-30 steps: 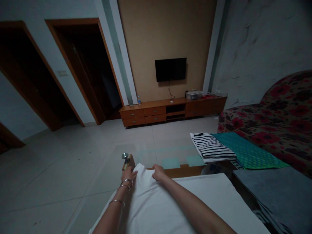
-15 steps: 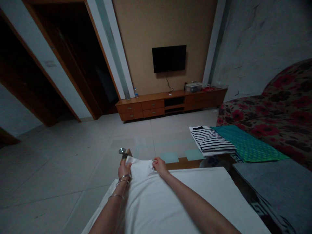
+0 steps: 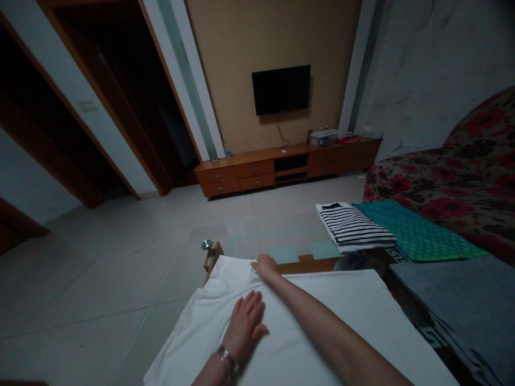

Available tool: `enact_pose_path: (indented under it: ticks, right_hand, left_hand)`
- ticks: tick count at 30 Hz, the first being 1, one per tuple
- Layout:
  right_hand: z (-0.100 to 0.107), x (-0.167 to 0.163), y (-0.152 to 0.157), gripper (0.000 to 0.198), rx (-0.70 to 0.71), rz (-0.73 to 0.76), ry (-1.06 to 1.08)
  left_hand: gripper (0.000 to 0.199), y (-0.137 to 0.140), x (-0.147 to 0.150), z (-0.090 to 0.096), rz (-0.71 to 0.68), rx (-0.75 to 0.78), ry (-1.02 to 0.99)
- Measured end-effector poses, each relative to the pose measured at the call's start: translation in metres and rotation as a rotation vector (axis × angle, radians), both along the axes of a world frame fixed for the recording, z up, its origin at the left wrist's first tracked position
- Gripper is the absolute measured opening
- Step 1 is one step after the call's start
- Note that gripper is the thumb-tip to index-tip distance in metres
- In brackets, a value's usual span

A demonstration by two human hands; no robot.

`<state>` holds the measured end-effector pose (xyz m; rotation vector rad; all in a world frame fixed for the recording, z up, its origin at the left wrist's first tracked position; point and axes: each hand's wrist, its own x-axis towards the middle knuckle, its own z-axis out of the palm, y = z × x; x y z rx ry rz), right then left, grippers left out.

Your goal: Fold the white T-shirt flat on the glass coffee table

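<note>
the white cloth (image 3: 306,327) is spread flat over the glass table (image 3: 257,238), and it covers most of the near part. it looks light, soft and limp, so i think it is best taken by an edge or a corner. the striped shirt (image 3: 354,226) lies folded further right. the left hand (image 3: 245,321) lies open and flat on the cloth. the right hand (image 3: 263,264) pinches its far edge.

White cloth (image 3: 314,321), plain and pretty smooth, spread flat over the tabletop (image 3: 309,264); its far edge is bunched up right under the right-hand fingers (image 3: 257,264).
</note>
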<state>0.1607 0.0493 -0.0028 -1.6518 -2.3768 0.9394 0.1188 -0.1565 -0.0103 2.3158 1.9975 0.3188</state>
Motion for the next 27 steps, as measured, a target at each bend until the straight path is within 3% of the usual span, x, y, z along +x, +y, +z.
enact_pose_path:
  ticks: [3, 6, 10, 18, 22, 27]
  right_hand:
    - [0.002, -0.008, 0.006, 0.019, 0.041, 0.027, 0.011]
    - [0.001, -0.01, 0.012, 0.016, 0.095, 0.076, 0.075]
    - [0.001, -0.013, 0.016, 0.014, 0.156, 0.14, 0.183]
    - [0.007, -0.029, 0.012, 0.014, 0.164, 0.272, 0.365]
    - [0.007, -0.032, 0.011, 0.015, 0.087, 0.295, 0.328]
    - [0.013, -0.015, 0.009, 0.019, 0.061, 0.198, 0.206]
  left_hand:
    - [0.066, -0.012, 0.016, 0.0, -0.038, -0.076, 0.084]
    - [0.074, -0.018, 0.02, 0.008, -0.076, -0.097, 0.123]
    - [0.076, -0.023, 0.021, 0.013, -0.105, -0.093, 0.146]
    - [0.075, -0.027, 0.023, 0.004, -0.108, -0.031, 0.157]
    - [0.074, -0.028, 0.021, 0.004, -0.109, -0.03, 0.171]
    - [0.07, -0.029, 0.022, 0.009, -0.108, -0.04, 0.177]
